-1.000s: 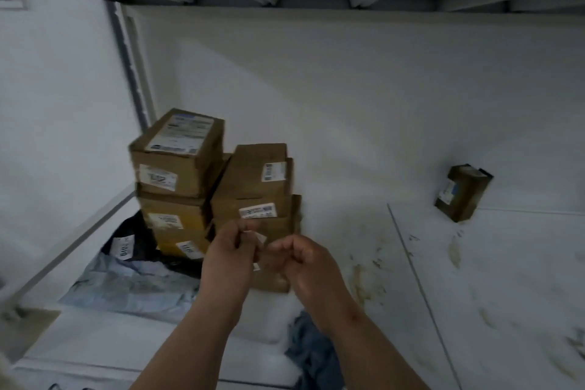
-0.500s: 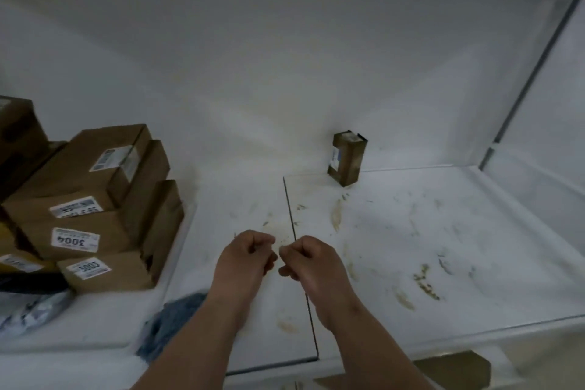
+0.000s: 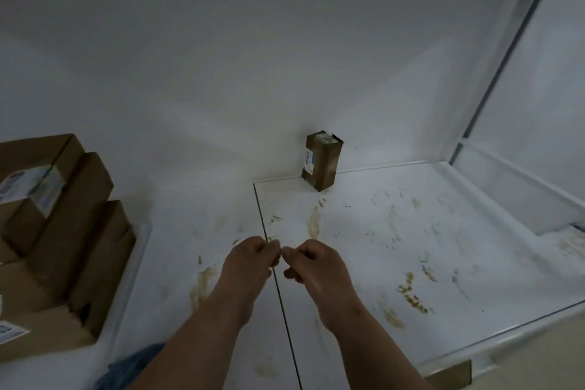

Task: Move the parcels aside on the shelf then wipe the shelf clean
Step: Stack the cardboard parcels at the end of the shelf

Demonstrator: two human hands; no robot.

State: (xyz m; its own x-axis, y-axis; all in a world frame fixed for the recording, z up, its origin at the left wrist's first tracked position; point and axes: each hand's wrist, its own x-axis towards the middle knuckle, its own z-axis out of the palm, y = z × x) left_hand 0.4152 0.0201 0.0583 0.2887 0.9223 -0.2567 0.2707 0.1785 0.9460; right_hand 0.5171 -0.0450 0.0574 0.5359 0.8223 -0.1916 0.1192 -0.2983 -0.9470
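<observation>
Both hands hover over the shelf (image 3: 364, 263), close together and almost touching at the fingertips. The left hand (image 3: 250, 266) and right hand (image 3: 311, 264) each have curled fingers, thumbs pressed to forefingers as if pinching something tiny; whether anything sits between them cannot be told.

Left of the hands, a stack of parcels (image 3: 60, 231) stands against the far left of the shelf, which suggests most of the moving is done. One small parcel (image 3: 321, 161) stands upright beyond the hands, against the back wall, well apart from the stack. It probably needs shifting too.

The wiping looks barely begun, if at all. Brown smears (image 3: 411, 291) cover the shelf to the right of the hands and beyond them, with another smear (image 3: 202, 282) just left of the left wrist. A blue cloth (image 3: 133, 367) lies near the front edge, under the left forearm, held by neither hand. The likely next steps are clearing the small parcel, then picking up the cloth.
</observation>
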